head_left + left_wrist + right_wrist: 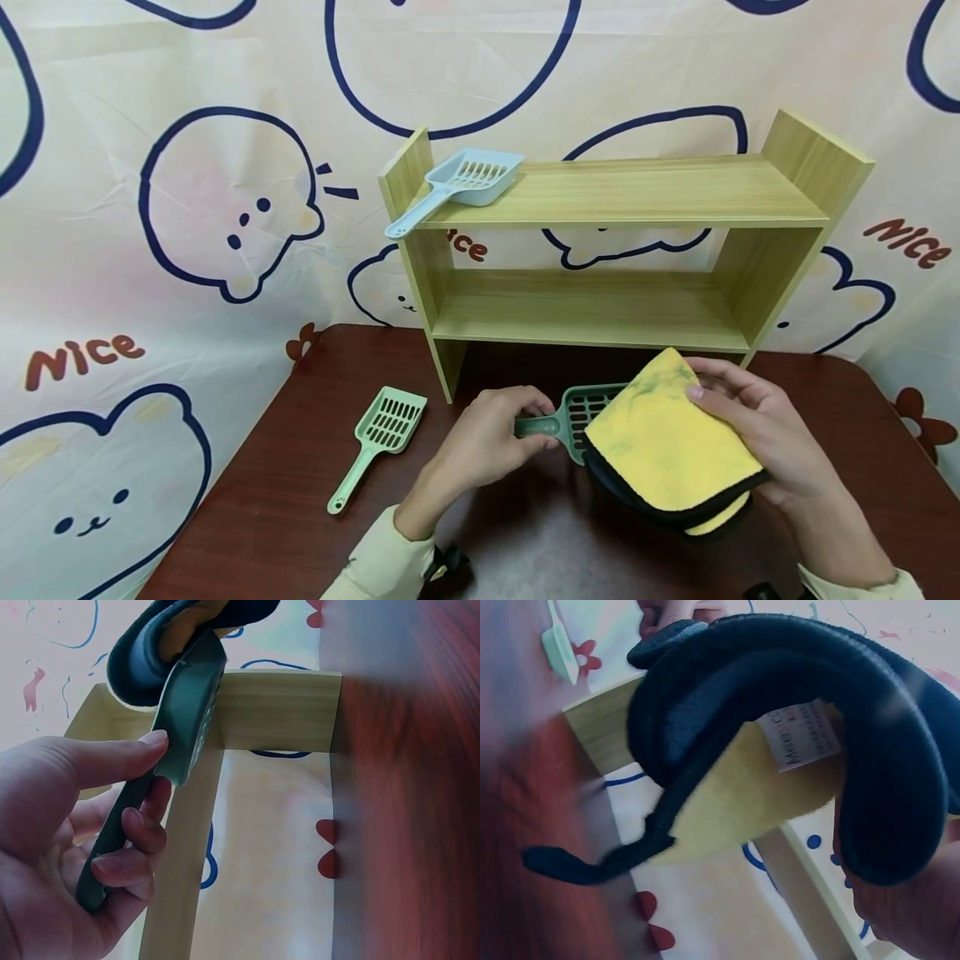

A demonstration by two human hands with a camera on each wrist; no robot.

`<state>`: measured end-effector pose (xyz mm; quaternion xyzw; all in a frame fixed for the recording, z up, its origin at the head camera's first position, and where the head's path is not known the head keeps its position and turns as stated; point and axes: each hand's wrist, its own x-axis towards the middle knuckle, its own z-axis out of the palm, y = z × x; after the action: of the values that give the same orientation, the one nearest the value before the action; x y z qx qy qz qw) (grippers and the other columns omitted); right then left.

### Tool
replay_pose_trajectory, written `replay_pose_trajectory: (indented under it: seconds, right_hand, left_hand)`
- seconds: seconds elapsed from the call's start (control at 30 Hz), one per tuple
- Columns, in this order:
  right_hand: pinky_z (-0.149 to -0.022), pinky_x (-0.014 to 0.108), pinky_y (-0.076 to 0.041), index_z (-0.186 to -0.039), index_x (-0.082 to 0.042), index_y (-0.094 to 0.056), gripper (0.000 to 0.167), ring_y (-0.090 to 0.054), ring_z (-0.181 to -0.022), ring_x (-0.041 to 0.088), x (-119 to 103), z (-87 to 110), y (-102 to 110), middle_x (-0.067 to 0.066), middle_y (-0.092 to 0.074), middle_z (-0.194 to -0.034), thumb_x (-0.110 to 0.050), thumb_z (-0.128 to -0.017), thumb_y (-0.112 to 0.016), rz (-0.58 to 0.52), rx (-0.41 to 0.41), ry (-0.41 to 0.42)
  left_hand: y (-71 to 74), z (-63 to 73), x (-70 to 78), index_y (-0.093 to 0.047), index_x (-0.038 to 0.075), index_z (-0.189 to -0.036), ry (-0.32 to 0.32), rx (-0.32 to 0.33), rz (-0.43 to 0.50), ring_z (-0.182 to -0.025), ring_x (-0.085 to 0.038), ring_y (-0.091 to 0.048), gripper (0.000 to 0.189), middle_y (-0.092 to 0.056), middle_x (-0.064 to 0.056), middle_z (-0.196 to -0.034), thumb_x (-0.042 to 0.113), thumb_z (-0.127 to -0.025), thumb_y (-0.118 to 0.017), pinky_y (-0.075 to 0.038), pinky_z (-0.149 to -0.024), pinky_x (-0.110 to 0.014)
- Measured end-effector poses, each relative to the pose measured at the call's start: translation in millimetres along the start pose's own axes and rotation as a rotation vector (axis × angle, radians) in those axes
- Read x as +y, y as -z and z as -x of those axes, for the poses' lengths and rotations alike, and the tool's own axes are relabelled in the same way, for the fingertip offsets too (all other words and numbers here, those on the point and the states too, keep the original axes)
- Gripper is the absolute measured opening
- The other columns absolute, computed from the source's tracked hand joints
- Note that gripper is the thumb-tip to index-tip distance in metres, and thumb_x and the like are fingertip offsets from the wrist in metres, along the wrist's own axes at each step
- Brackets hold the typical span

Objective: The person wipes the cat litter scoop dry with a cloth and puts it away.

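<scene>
My left hand (487,437) grips the handle of a dark green slotted litter scoop (585,408), fingers curled round it in the left wrist view. A folded yellow cloth (667,433) with dark edging is held in my right hand (772,433), thumb on top. The cloth covers the far part of the scoop's slotted pan. In the right wrist view the cloth (757,802) shows its dark side, yellow inside and a white printed label; it hides most of the right fingers. Both hands are above the table.
A light green litter scoop (386,429) lies on the dark red-brown table (262,517) to the left. On the upper board of a wooden shelf (652,192) rests a pale blue scoop (468,179), its handle jutting past the front edge. Behind hangs a printed cartoon curtain (225,67).
</scene>
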<state>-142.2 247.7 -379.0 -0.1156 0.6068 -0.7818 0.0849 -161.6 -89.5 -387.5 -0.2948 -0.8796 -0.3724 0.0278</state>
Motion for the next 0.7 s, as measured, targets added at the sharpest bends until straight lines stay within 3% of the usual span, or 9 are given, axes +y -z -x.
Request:
replay_pose_trajectory:
  seconds: [0.37,0.7]
  right_hand:
    - [-0.069,0.038,-0.066,-0.141,-0.016,-0.065,0.034,-0.080,-0.089,0.019,21,-9.7,-30,-0.004,-0.076,-0.116,-0.019,-0.108,-0.068,0.203,0.106,-0.105]
    - [-0.071,0.039,-0.066,-0.146,-0.005,-0.061,0.048,-0.078,-0.089,0.017,26,-8.8,-42,-0.004,-0.074,-0.114,-0.028,-0.106,-0.071,0.436,0.142,-0.107]
  left_hand:
    - [-16.3,-0.8,6.2,-0.077,0.014,-0.108,0.004,-0.012,-0.014,-0.084,-0.002,-0.067,0.023,-0.079,0.002,-0.101,0.013,-0.089,-0.089,-0.053,-0.075,-0.018]
    - [-24.4,0.3,7.5,-0.078,0.012,-0.109,-0.007,-0.018,-0.061,-0.082,-0.001,-0.066,0.022,-0.080,0.001,-0.105,0.010,-0.089,-0.088,-0.051,-0.071,-0.016]
